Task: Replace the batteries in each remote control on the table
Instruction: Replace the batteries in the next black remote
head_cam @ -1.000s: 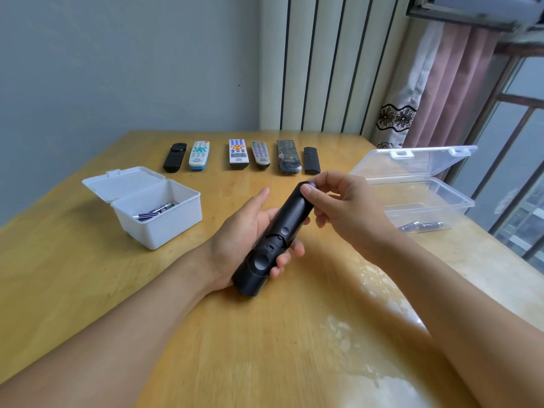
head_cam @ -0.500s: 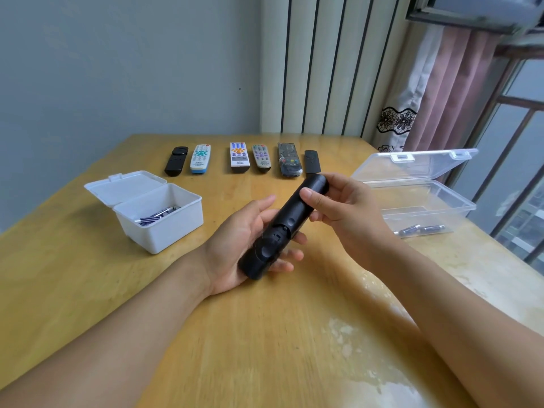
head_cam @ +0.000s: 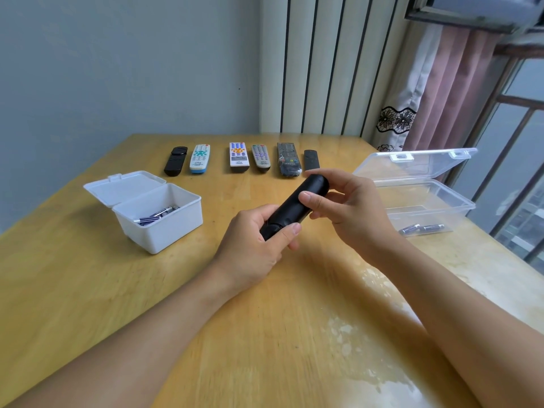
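Before you, a wooden table (head_cam: 88,290), grey wall (head_cam: 117,69), ribbed white panel (head_cam: 318,69), pink curtain (head_cam: 459,92), barred window (head_cam: 518,128).

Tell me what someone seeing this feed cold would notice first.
First, the black remote held over the middle of the table, the left hand gripping its near end and the right hand its far end. Next, the row of six remotes along the far edge. Then two open boxes: a white box with batteries on the left, a clear box on the right.
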`<action>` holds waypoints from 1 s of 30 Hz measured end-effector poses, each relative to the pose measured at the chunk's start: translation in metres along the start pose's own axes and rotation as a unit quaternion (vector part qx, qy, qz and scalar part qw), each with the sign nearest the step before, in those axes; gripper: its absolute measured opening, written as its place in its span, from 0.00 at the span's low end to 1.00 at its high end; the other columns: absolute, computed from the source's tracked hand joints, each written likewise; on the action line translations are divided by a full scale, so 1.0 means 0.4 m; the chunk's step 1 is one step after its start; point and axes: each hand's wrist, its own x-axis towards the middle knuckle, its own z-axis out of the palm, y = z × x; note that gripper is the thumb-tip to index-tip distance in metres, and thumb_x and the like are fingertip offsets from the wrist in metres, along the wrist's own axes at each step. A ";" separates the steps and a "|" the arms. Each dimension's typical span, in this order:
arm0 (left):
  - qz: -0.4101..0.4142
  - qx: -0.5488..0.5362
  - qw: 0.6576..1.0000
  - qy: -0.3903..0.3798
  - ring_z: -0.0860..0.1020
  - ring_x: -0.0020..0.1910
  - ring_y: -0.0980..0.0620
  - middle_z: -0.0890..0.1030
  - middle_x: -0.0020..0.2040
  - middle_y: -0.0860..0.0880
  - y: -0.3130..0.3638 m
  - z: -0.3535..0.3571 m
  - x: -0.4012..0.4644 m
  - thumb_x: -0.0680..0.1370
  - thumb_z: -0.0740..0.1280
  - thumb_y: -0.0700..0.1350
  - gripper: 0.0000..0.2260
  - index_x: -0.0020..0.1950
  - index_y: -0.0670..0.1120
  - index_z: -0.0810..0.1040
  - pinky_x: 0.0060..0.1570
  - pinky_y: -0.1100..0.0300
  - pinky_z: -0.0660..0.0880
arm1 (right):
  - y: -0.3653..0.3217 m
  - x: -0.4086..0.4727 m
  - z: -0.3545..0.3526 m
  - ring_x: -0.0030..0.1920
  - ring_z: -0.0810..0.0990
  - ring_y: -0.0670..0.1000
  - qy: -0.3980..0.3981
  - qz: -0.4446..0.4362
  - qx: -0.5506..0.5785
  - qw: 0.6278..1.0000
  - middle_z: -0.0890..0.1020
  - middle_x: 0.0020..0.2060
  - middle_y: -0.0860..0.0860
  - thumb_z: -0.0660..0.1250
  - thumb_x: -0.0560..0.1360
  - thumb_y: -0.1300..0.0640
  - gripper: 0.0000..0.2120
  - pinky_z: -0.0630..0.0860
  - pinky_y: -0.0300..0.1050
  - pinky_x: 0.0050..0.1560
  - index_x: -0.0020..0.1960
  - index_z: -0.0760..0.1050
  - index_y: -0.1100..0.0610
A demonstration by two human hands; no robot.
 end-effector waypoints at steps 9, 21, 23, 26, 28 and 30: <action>-0.020 -0.048 0.999 0.008 0.66 0.22 0.52 0.80 0.36 0.40 0.011 -0.005 -0.004 0.79 0.71 0.41 0.05 0.54 0.43 0.83 0.20 0.66 0.62 | 0.001 -0.007 0.005 0.32 0.80 0.47 -0.002 0.000 -0.075 0.997 0.83 0.37 0.50 0.76 0.72 0.53 0.26 0.79 0.42 0.37 0.68 0.78 0.59; -0.067 -0.106 0.987 0.103 0.70 0.21 0.47 0.83 0.36 0.37 0.031 -0.040 0.016 0.84 0.62 0.48 0.15 0.45 0.42 0.83 0.18 0.65 0.59 | -0.024 -0.006 0.001 0.32 0.77 0.52 -0.051 0.094 0.074 0.992 0.81 0.42 0.55 0.61 0.84 0.59 0.12 0.73 0.42 0.31 0.61 0.80 0.59; -0.060 -0.106 0.980 0.160 0.73 0.22 0.45 0.84 0.36 0.40 0.037 -0.059 0.022 0.83 0.64 0.48 0.15 0.43 0.42 0.83 0.19 0.63 0.62 | -0.046 -0.014 -0.005 0.35 0.82 0.53 -0.081 0.108 0.106 0.985 0.84 0.44 0.55 0.62 0.83 0.60 0.10 0.77 0.42 0.33 0.57 0.81 0.62; -0.046 -0.160 0.957 0.240 0.79 0.26 0.44 0.85 0.40 0.41 0.061 -0.087 0.021 0.82 0.64 0.46 0.11 0.46 0.43 0.83 0.20 0.61 0.70 | -0.081 -0.027 0.007 0.43 0.87 0.55 -0.052 0.056 0.132 0.988 0.87 0.43 0.56 0.65 0.80 0.63 0.08 0.82 0.40 0.44 0.54 0.82 0.61; -0.033 -0.225 0.932 0.281 0.84 0.34 0.43 0.85 0.45 0.43 0.083 -0.110 0.022 0.82 0.64 0.44 0.09 0.53 0.43 0.83 0.25 0.58 0.76 | -0.104 -0.031 0.031 0.48 0.87 0.57 -0.007 0.001 0.146 0.989 0.87 0.45 0.57 0.66 0.79 0.65 0.08 0.82 0.40 0.49 0.53 0.82 0.60; -0.017 -0.268 0.912 0.310 0.86 0.40 0.42 0.84 0.53 0.42 0.096 -0.137 0.024 0.83 0.64 0.43 0.09 0.59 0.43 0.81 0.30 0.56 0.80 | -0.117 -0.026 0.063 0.50 0.87 0.56 0.018 -0.061 0.103 0.993 0.88 0.47 0.55 0.67 0.79 0.66 0.08 0.82 0.44 0.52 0.54 0.83 0.58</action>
